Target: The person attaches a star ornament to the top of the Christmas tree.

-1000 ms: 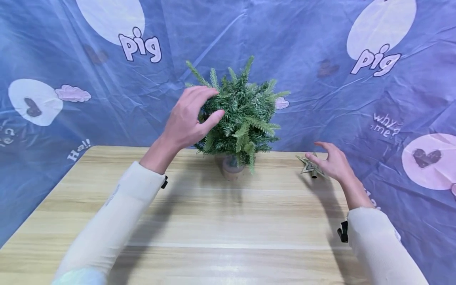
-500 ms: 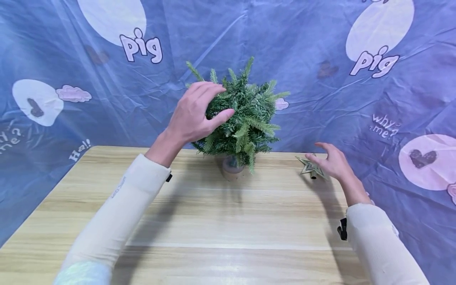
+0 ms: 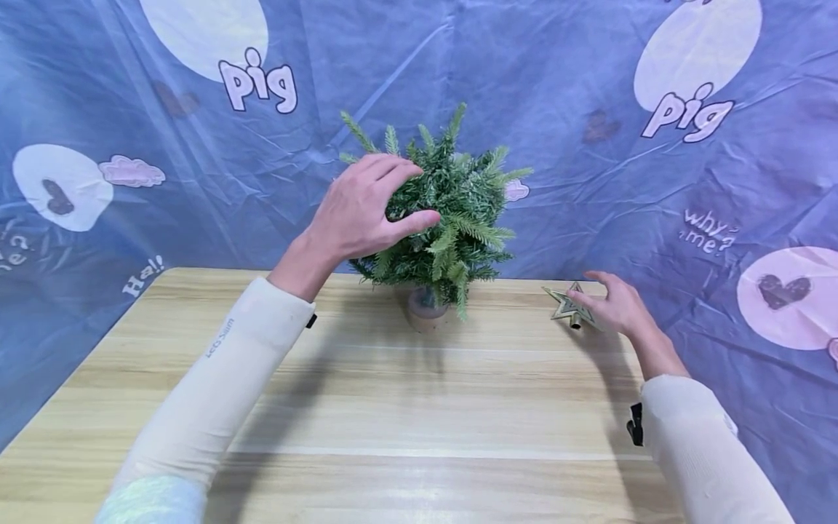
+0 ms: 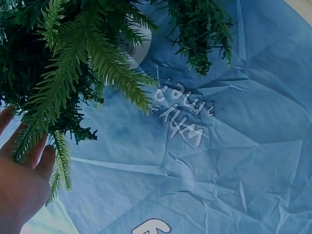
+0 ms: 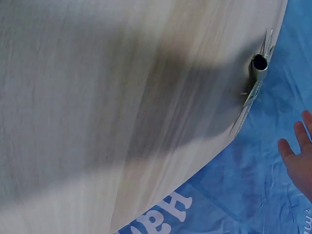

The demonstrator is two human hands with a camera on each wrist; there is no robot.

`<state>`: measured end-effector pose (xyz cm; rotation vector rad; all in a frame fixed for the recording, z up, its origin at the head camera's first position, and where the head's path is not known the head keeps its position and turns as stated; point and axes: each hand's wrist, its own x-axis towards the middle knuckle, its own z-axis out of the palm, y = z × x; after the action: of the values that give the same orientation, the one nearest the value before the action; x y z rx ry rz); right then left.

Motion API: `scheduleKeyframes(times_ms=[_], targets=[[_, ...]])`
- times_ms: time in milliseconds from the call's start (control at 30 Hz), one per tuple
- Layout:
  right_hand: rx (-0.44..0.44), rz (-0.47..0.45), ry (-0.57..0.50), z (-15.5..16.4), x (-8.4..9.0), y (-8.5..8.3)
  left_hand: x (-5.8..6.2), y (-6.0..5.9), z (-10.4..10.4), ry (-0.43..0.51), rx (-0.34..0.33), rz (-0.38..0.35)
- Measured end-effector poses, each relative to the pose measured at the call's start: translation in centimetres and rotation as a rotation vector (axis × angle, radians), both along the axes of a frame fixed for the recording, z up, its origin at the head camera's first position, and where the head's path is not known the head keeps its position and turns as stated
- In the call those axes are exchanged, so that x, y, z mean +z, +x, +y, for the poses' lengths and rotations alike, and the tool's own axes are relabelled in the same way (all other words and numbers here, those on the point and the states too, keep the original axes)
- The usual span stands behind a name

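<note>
A small artificial Christmas tree (image 3: 468, 200) with green needled branches stands upright in a pale pot (image 3: 427, 314) near the table's back edge. My left hand (image 3: 356, 211) is at the tree's left side, fingers and thumb spread apart; branches (image 4: 63, 83) lie close to it in the left wrist view. Whether the fingers touch the needles, I cannot tell. Toward the back right lies a gold star tree topper (image 3: 572, 308) with a hollow tube at its base (image 5: 260, 62). My right hand (image 3: 618, 304) hovers just right of the star, thumb and fingers apart, holding nothing.
The wooden table (image 3: 393, 415) has its back edge close to a wrinkled blue cloth backdrop (image 3: 563, 94) printed with words and pink clouds. In the right wrist view, the star lies near the table's edge.
My left hand has moved right, further over the tree's left side. My right hand has shifted slightly right and down beside the star. Tree and star have stayed in place.
</note>
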<state>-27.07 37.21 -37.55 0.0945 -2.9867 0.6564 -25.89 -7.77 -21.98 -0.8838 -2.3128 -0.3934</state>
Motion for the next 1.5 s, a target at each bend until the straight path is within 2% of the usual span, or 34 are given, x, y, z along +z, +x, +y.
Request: scheduleKeyframes(times_ms=[333, 867, 967, 1167, 1500], targets=[[-0.018, -0.028, -0.004, 1.4, -1.2, 0.2, 0.7, 0.4, 0.6, -0.077, 0.125, -0.133], [-0.073, -0.118, -0.054, 3.5, -3.8, 0.6, 1.7, 0.6, 1.5, -0.209, 0.249, -0.320], [-0.072, -0.120, -0.058, 3.9, -4.1, 0.6, 1.6, 0.6, 1.7, -0.218, 0.266, -0.328], [-0.075, -0.129, -0.060, 4.2, -4.6, 0.5, 1.4, 0.6, 1.9, -0.222, 0.275, -0.299], [-0.046, -0.214, -0.049, 4.3, -4.7, -0.2, 1.3, 0.6, 1.9, -0.217, 0.280, -0.284]])
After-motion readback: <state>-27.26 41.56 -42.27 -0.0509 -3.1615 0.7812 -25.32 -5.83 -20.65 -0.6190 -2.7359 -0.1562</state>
